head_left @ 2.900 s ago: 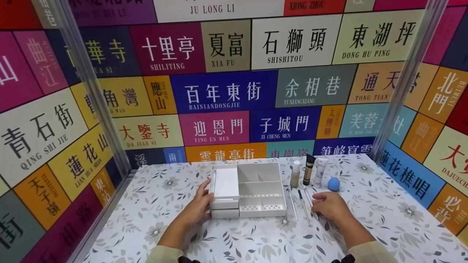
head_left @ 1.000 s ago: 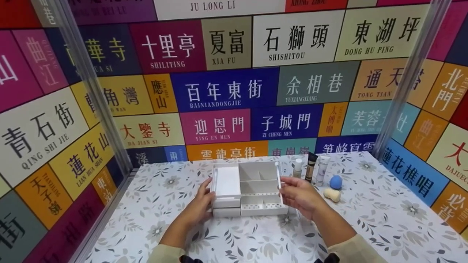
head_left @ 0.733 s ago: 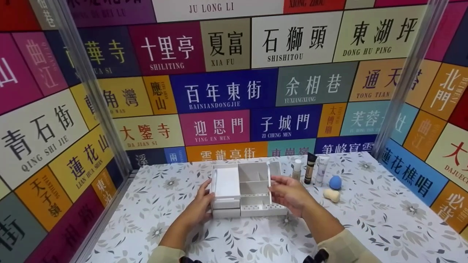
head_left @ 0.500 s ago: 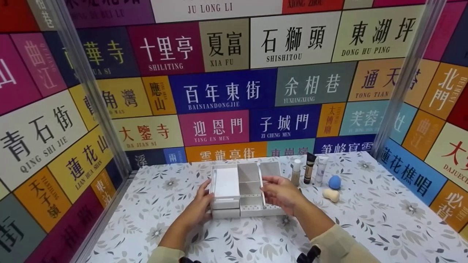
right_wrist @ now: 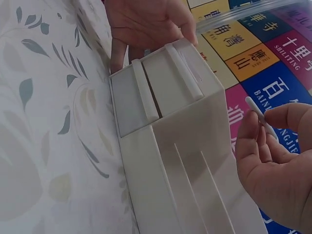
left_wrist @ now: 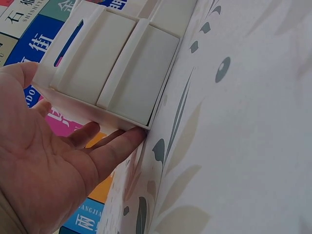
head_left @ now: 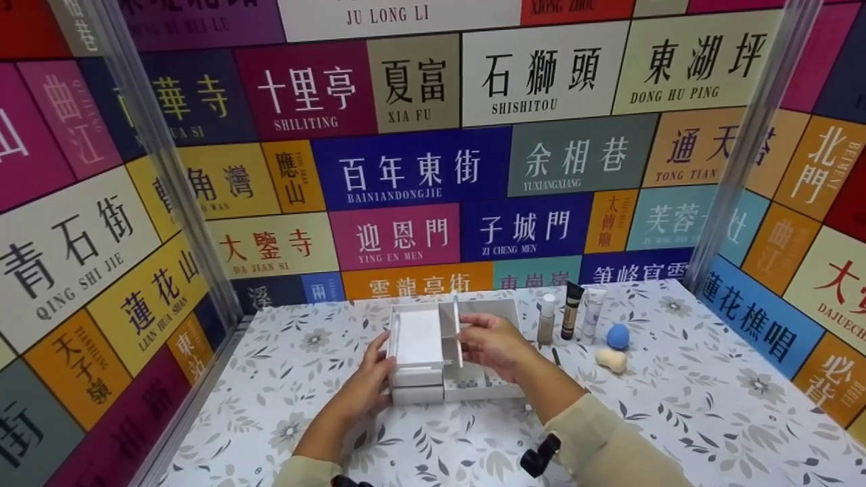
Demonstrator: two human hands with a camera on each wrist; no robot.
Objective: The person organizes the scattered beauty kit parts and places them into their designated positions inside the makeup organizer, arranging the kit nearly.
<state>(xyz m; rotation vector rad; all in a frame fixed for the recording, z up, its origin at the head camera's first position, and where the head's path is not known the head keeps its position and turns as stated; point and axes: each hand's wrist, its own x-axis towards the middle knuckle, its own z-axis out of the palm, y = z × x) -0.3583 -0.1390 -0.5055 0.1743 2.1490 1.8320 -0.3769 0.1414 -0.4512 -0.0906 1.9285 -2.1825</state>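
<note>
While resting left grip (head_left: 373, 374), spread apart, against the left side of the white box (head_left: 416, 394) on the counter (head_left: 379, 453), held white stick (head_left: 457, 321) pinched in right grip (head_left: 490, 343), over the box; likely needed a light hold, clear of dividers (right_wrist: 191, 187), and steady bracing.

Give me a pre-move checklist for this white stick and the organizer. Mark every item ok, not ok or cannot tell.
1. Organizer steadied: ok, the left hand touches its side.
2. White stick gripped: ok, the right hand pinches it.
3. Stick set down: not ok, it is held up.
4. Drawers closed: ok, both fronts look pushed in.
5. Blue sponge clear of the right hand: ok, a gap shows.
6. Dark slim item identified: cannot tell, mostly hidden.
</note>
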